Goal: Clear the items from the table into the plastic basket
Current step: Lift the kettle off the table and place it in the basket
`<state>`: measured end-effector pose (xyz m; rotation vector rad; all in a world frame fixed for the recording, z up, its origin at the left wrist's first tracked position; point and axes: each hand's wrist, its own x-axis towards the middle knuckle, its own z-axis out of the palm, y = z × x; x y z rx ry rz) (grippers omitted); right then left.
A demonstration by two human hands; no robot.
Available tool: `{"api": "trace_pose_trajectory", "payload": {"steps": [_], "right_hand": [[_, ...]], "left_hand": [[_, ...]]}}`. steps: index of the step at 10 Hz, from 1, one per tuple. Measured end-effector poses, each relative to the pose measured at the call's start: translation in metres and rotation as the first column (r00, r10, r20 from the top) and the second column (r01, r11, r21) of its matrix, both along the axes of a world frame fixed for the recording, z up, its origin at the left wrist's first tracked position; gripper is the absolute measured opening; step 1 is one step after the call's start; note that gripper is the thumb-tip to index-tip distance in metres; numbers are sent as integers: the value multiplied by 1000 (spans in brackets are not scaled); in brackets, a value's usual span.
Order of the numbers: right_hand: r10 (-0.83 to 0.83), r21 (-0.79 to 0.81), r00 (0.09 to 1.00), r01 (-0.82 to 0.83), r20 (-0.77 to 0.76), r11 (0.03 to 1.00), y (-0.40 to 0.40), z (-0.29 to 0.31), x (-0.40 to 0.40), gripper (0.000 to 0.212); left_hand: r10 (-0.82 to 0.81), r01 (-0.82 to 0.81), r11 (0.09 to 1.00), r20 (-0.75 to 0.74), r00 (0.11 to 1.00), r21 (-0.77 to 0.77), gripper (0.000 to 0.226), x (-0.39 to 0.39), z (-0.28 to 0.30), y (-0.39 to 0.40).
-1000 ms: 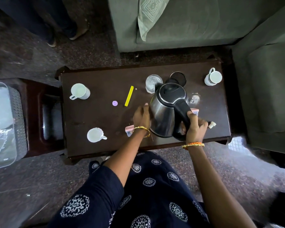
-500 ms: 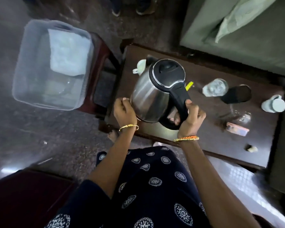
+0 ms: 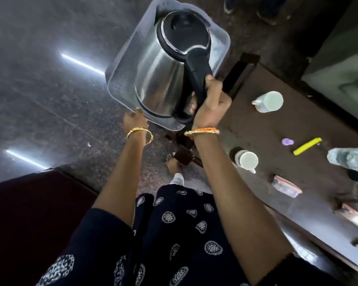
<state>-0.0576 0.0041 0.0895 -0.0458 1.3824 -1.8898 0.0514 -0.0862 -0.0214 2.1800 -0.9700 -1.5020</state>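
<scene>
A steel kettle point(image 3: 159, 79) with a black lid and handle hangs tilted over the clear plastic basket point(image 3: 120, 75). My right hand point(image 3: 212, 104) is shut on the kettle's black handle. My left hand point(image 3: 133, 119) supports the kettle's lower edge at the basket's near rim. On the dark wooden table point(image 3: 277, 129) at right stay two white cups point(image 3: 270, 101) point(image 3: 247, 159), a yellow strip point(image 3: 307, 145), a small purple piece point(image 3: 287, 142), a clear glass point(image 3: 348, 158) and pink-edged packets point(image 3: 286, 186).
The basket rests on a low dark stool point(image 3: 239, 73) left of the table. A green sofa point(image 3: 339, 65) stands beyond the table. Another person's feet point(image 3: 265, 13) show at the top. A dark red surface point(image 3: 29, 213) lies at lower left on the stone floor.
Both hands have carried the kettle left, off the table and over the basket. The view has swung left with it.
</scene>
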Motion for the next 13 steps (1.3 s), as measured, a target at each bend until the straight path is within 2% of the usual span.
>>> {"api": "trace_pose_trajectory", "payload": {"steps": [1, 2, 3, 4, 5, 6, 7, 8, 10, 11, 12, 13], "right_hand": [[42, 326, 999, -46, 20, 944, -31, -15, 16, 51], [-128, 238, 970, 177, -208, 955, -61, -36, 29, 44], [-140, 243, 953, 208, -270, 947, -73, -49, 39, 33], [-70, 238, 943, 154, -326, 959, -73, -64, 51, 32], [-8, 293, 909, 142, -417, 945, -70, -78, 66, 29], [17, 324, 907, 133, -420, 937, -70, -80, 73, 27], [45, 335, 914, 101, -403, 937, -76, -80, 77, 29], [71, 314, 942, 39, -329, 949, -79, -81, 84, 37], [156, 324, 972, -92, -177, 942, -81, -70, 85, 32], [317, 378, 942, -255, -111, 890, -75, -62, 77, 30], [270, 591, 954, -144, -129, 793, -58, -56, 48, 54], [32, 638, 984, 88, -173, 765, -42, -57, -8, 33]], "left_hand": [[77, -75, 997, -101, 992, 18, 24, 12, -7, -2], [116, -106, 992, -187, 976, 62, 12, 19, -13, 3], [155, -133, 986, -246, 957, 104, 19, 19, -14, 6], [202, -185, 979, -278, 939, 88, 26, 15, -11, 6], [226, -213, 974, -301, 926, 78, 19, 16, -8, 6], [249, -204, 966, -366, 897, 158, 18, 23, -6, 6], [190, -116, 972, -386, 903, 206, 15, 28, -1, 1], [121, -57, 980, -352, 928, 188, 11, 33, -2, 0], [140, -92, 981, -300, 944, 169, 27, 32, 3, -1], [82, -77, 996, -153, 985, 41, 23, 24, 6, 11], [29, -32, 999, 85, 996, 30, 20, 9, 13, 47], [-443, 445, 890, 41, 895, -100, 34, -13, 41, 94]]}}
